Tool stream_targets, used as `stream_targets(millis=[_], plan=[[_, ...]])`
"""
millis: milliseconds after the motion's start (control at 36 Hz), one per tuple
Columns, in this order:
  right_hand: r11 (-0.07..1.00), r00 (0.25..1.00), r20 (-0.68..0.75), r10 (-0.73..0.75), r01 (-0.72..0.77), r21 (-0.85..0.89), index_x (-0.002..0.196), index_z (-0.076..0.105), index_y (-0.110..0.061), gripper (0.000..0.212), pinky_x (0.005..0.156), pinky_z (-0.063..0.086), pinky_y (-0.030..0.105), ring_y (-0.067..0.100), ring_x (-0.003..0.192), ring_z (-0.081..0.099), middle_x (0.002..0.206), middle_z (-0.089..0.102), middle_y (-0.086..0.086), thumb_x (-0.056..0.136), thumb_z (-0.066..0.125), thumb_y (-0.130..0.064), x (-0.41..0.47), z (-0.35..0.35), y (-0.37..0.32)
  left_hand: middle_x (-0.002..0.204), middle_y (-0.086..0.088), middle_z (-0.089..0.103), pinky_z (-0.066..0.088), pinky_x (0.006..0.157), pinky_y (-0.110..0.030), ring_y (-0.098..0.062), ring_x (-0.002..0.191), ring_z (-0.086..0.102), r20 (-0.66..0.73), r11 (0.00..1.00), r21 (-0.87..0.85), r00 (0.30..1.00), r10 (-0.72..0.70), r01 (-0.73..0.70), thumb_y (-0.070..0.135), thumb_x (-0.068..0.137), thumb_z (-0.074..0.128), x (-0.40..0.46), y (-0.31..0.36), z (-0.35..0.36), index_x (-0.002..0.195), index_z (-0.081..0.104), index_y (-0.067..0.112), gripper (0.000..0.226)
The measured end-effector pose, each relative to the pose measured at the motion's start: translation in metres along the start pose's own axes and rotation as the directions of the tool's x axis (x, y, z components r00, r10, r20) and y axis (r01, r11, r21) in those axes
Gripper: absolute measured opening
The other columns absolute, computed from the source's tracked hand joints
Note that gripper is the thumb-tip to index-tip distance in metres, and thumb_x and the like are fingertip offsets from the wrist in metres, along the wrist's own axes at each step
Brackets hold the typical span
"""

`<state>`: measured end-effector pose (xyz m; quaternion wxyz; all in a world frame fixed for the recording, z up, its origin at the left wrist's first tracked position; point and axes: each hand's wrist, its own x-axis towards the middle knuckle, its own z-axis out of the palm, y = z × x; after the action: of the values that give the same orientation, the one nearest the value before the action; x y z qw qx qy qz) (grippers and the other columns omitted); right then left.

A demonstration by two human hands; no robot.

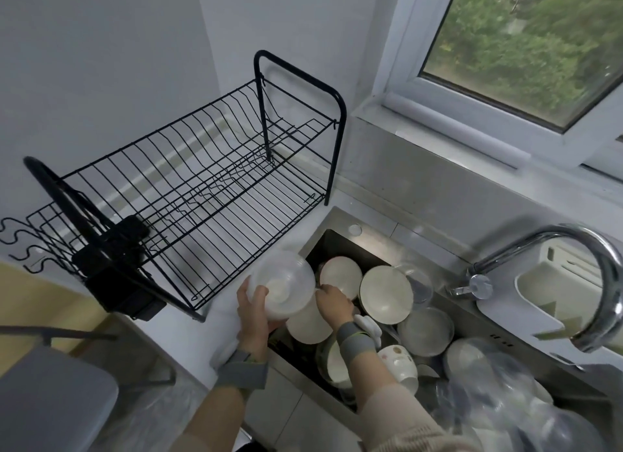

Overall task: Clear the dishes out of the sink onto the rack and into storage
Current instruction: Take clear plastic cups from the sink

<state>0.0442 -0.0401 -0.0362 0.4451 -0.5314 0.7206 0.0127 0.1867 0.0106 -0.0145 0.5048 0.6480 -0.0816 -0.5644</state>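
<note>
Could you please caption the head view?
Left hand lifts a clear bowl from the sink toward the rack.

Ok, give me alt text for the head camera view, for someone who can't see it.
A person's left hand holds a clear plastic bowl over the edge of a sink piled with white dishes, while the right hand reaches in among them. An empty black wire dish rack stands on the counter to the left.
</note>
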Motion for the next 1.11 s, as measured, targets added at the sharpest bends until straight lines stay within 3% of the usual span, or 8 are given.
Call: stream_targets(millis=[250,361,500,695,806,889,972,1111], plan=[[0.997,0.999,0.034,-0.012,0.01,0.074,0.139,0.049,-0.02,0.044,0.113,0.028,0.042,0.033,0.138,0.032,0.151,0.034,0.012,0.099,0.032,-0.024,0.009,0.004,-0.003,0.117,-0.003,0.052,0.057,0.076,-0.057,-0.028,0.105,0.055,0.003,1.0,-0.01,1.0,-0.011,0.011,0.037,0.069,0.056,-0.003,0.001,-0.002,0.13,0.043,0.036,0.063],[0.99,0.998,0.061,0.032,-0.04,0.136,0.134,0.052,-0.014,0.044,0.105,0.039,0.042,0.038,0.123,0.048,0.136,0.054,0.016,0.095,0.038,-0.026,0.013,0.007,0.0,0.115,-0.002,0.053,0.058,0.074,-0.055,-0.027,0.102,0.056,0.017,1.0,-0.014,1.0,0.002,-0.002,0.029,0.084,0.056,-0.002,-0.002,-0.005,0.127,0.043,0.036,0.045],[0.961,0.979,-0.204,0.014,0.044,0.275,0.119,0.066,-0.01,0.035,0.096,0.047,0.039,0.038,0.115,0.056,0.123,0.064,0.015,0.09,0.049,-0.018,0.009,0.003,-0.002,0.115,-0.002,0.053,0.057,0.076,-0.056,-0.027,0.103,0.056,0.021,1.0,0.001,1.0,0.008,-0.008,0.031,0.084,0.055,-0.002,-0.003,-0.005,0.124,0.043,0.04,0.042],[0.821,0.65,-0.751,-0.113,0.487,0.297,0.083,0.052,-0.018,0.018,0.072,0.049,0.027,0.023,0.084,0.058,0.086,0.054,-0.002,0.084,0.062,-0.002,-0.023,-0.014,-0.011,0.125,-0.003,0.052,0.056,0.082,-0.055,-0.03,0.112,0.054,-0.001,0.997,0.07,1.0,0.027,-0.027,0.052,0.068,0.063,-0.006,-0.006,0.006,0.132,0.042,0.041,0.068],[0.729,0.527,-0.81,-0.258,0.657,0.195,0.115,0.047,-0.024,0.039,0.077,0.051,0.028,0.008,0.083,0.054,0.088,0.054,-0.006,0.084,0.06,-0.003,-0.048,-0.015,-0.025,0.137,-0.002,0.038,0.056,0.085,-0.05,-0.03,0.118,0.049,-0.027,0.991,0.117,0.997,0.076,-0.072,0.052,0.08,0.068,-0.009,-0.009,0.016,0.142,0.035,0.041,0.071],[0.741,0.637,-0.65,-0.414,0.651,0.166,0.146,0.031,-0.02,0.065,0.087,0.045,0.016,0.004,0.091,0.05,0.095,0.053,-0.008,0.087,0.055,-0.008,-0.06,-0.006,-0.033,0.144,-0.008,0.034,0.054,0.076,-0.038,-0.031,0.124,0.044,-0.04,0.975,0.198,0.993,0.109,-0.099,0.05,0.085,0.066,-0.009,-0.011,0.023,0.146,0.028,0.039,0.073],[0.831,0.769,-0.446,-0.458,0.548,0.093,0.135,0.047,-0.013,0.047,0.095,0.046,0.039,0.023,0.107,0.05,0.118,0.048,0.005,0.088,0.048,-0.016,-0.063,0.002,-0.033,0.145,-0.016,0.034,0.04,0.066,-0.025,-0.035,0.128,0.04,-0.082,0.946,0.292,0.982,0.171,-0.14,0.053,0.088,0.06,-0.011,-0.012,0.029,0.148,0.028,0.035,0.07],[0.846,0.812,-0.255,-0.524,0.53,-0.052,0.129,0.056,0.001,0.036,0.113,0.032,0.044,0.036,0.135,0.038,0.14,0.048,0.017,0.097,0.042,-0.008,-0.066,0.009,-0.029,0.144,-0.017,0.041,0.046,0.1,-0.051,-0.035,0.125,0.048,-0.059,0.951,0.266,0.982,0.18,-0.158,0.053,0.092,0.053,-0.01,-0.009,0.031,0.145,0.037,0.022,0.063]])
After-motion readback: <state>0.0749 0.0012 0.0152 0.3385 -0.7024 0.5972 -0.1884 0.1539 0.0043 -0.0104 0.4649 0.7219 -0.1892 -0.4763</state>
